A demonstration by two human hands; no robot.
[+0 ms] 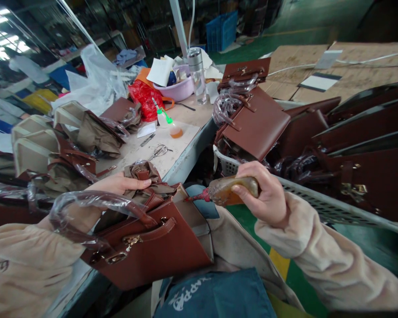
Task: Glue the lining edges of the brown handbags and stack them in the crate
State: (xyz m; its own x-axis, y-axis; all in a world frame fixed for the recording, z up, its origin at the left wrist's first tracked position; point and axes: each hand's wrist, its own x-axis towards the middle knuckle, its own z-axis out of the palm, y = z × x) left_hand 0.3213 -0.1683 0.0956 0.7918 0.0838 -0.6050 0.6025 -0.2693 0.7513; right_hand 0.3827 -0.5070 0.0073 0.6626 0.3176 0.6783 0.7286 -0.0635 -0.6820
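Observation:
A brown handbag [159,245] rests tilted at the table edge and over my lap, its open side facing right. Plastic film covers its handle [96,201]. My left hand [128,183] reaches past the handle and is closed on the bag's bunched brown lining [142,170], thumb on top. My right hand [268,192] grips a glue bottle [234,191] holding amber liquid. The bottle lies nearly level, its red nozzle [199,195] pointing left at the upper edge of the bag's open side. Whether the tip touches that edge I cannot tell.
Scissors [159,151], a small green-capped bottle [175,129] and a glass flask [198,79] stand or lie on the table [182,145]. Unfinished bags [36,145] crowd the left. A grey plastic basket [305,201] of brown bags [252,121] sits at right.

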